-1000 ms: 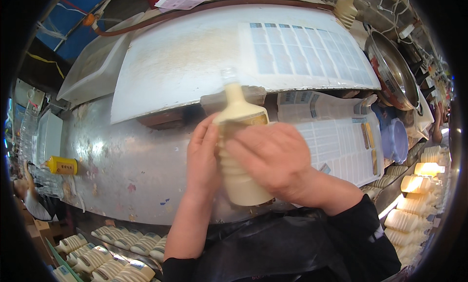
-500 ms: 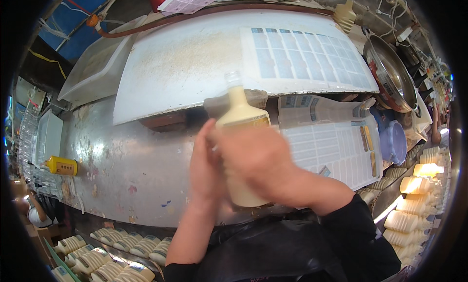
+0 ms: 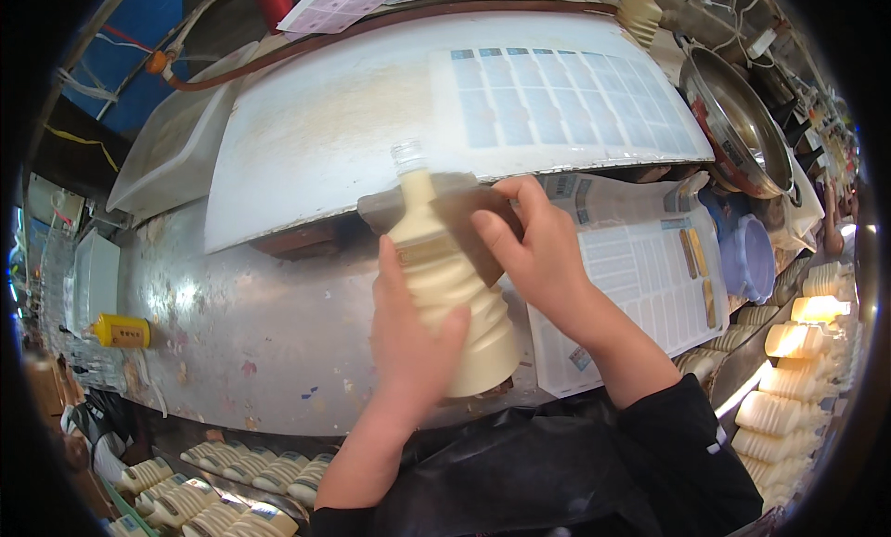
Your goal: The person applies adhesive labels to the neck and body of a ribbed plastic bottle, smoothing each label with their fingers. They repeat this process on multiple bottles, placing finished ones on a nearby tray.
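Note:
A cream-coloured bottle point(image 3: 485, 344) with a ribbed body and a clear neck lies on the bench, its neck pointing away from me at the white board's edge. My left hand point(image 3: 406, 328) wraps round its left side. A tan band, perhaps a label, crosses the bottle's shoulder. My right hand point(image 3: 543, 249) pinches a flat brown rectangular piece point(image 3: 475, 229) between thumb and fingers. One edge of this piece rests against the bottle's right shoulder; its material is unclear. A brownish block point(image 3: 379, 210) shows behind the neck, partly hidden.
A white board point(image 3: 306, 156) carries a sheet of pale blue labels point(image 3: 566, 105). Another label sheet point(image 3: 603, 291) lies right, beside a purple bucket point(image 3: 747, 258). A yellow bottle point(image 3: 123, 331) lies left. Cream bottles fill crates at lower left point(image 3: 264, 472) and right point(image 3: 770, 412). A large pan point(image 3: 738, 119) stands far right.
My right hand has moved off the bottle's front to its upper right side, where the brown piece now shows. The bottle has shifted slightly left in view, and its label band is visible.

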Tool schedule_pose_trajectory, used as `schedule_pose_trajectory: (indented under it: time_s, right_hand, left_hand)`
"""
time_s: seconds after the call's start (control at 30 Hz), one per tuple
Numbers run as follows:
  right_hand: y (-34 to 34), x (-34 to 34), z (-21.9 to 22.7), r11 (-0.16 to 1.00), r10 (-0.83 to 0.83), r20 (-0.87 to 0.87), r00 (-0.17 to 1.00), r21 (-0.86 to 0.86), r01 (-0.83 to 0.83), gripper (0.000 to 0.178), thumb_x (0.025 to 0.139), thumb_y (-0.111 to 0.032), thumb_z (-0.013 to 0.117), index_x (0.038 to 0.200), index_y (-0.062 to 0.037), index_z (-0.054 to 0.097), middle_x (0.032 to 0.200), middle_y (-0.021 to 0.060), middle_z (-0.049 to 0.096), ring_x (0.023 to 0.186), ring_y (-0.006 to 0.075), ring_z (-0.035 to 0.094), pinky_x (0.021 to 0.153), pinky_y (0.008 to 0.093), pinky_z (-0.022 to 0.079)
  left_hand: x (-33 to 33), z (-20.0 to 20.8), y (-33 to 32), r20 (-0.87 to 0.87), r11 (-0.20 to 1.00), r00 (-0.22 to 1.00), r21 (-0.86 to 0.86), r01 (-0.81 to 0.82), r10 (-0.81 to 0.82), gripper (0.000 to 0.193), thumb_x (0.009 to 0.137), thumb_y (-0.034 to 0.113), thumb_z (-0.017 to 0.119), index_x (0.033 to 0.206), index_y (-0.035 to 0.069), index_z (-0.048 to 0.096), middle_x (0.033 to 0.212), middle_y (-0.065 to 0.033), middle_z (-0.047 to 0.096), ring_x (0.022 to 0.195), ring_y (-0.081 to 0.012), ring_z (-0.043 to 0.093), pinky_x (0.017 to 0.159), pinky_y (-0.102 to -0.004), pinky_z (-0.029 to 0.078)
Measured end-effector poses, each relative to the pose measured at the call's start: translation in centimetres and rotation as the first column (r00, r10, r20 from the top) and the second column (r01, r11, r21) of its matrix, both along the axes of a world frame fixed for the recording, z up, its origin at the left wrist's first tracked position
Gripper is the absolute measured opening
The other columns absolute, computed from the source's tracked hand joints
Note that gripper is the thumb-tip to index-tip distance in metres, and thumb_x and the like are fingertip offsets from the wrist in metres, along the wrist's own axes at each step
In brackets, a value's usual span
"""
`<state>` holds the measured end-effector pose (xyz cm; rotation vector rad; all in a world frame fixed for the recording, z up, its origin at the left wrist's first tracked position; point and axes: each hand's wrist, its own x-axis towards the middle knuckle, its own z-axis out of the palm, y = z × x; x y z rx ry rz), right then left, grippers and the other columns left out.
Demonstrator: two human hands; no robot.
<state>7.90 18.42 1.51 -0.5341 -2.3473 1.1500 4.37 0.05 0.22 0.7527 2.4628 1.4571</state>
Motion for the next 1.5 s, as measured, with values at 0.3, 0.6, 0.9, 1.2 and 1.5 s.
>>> schedule_pose_trajectory:
  time_s: [0.3, 0.6, 0.9, 1.2, 1.5]
  right_hand:
    - [-1.0, -1.9, 3.8, 0.975, 0.066, -0.112, 0.992, -0.203, -0.088, 0.043, 0.098, -0.029, 0.062, 0.129, -0.0029, 0.047, 0.086, 0.022, 0.071, 0.08, 0.0421, 0.069, 0.073, 0.049, 0.053]
    - [2.1, -2.3, -1.8, 0.994, 0.005, -0.094, 0.996, -0.107, -0.015, 0.041, 0.102, -0.021, 0.063, 0.133, 0.0014, 0.048, 0.082, 0.0079, 0.069, 0.072, 0.0122, 0.06, 0.068, 0.03, 0.049]
    - [1.8, -1.2, -1.1, 0.922, 0.048, -0.199, 0.979, -0.368, -0.119, 0.04, 0.102, -0.014, 0.063, 0.136, -0.0009, 0.046, 0.089, 0.0054, 0.068, 0.069, 0.0068, 0.058, 0.057, 0.0231, 0.047]
    - [0.2, -1.6, 2.2, 0.945, 0.019, -0.113, 0.993, -0.324, -0.055, 0.038, 0.097, -0.007, 0.062, 0.132, -0.0002, 0.049, 0.077, 0.0031, 0.066, 0.062, 0.0065, 0.057, 0.052, 0.0251, 0.046]
    - [-6.1, -4.3, 3.8, 0.875, 0.094, -0.097, 0.991, 0.483, -0.036, 0.04, 0.092, -0.011, 0.065, 0.13, -0.0112, 0.054, 0.066, 0.0121, 0.065, 0.059, 0.0345, 0.065, 0.056, 0.045, 0.049]
  left_hand:
    - [0.7, 0.9, -0.2, -0.397, 0.95, 0.916, -0.303, -0.074, -0.055, 0.098, 0.086, 0.035, 0.071, 0.161, -0.001, 0.02, 0.152, -0.0318, 0.038, 0.137, -0.0447, 0.045, 0.113, -0.0491, 0.039]
    - [0.8, 0.7, -0.1, -0.072, 0.993, 0.997, -0.121, 0.004, -0.013, 0.103, 0.078, 0.024, 0.077, 0.16, 0.0, 0.02, 0.146, -0.0294, 0.041, 0.13, -0.0458, 0.05, 0.109, -0.0502, 0.044]
    - [0.9, 1.2, 0.2, 0.041, 0.997, 0.998, -0.075, -0.033, 0.036, 0.106, 0.083, 0.031, 0.074, 0.162, -0.002, 0.012, 0.148, -0.0261, 0.041, 0.133, -0.0388, 0.05, 0.112, -0.0471, 0.041]
    - [0.3, -0.4, -0.5, 0.476, 0.929, 0.879, 0.342, -0.144, -0.039, 0.086, 0.078, 0.013, 0.078, 0.151, -0.003, 0.035, 0.137, -0.0219, 0.056, 0.125, -0.0342, 0.06, 0.105, -0.0462, 0.049]
    - [0.7, 1.3, -0.1, 0.034, 0.997, 0.998, 0.05, -0.056, 0.054, 0.092, 0.079, 0.028, 0.085, 0.152, 0.001, 0.034, 0.131, -0.0243, 0.056, 0.117, -0.0421, 0.061, 0.095, -0.0488, 0.051]
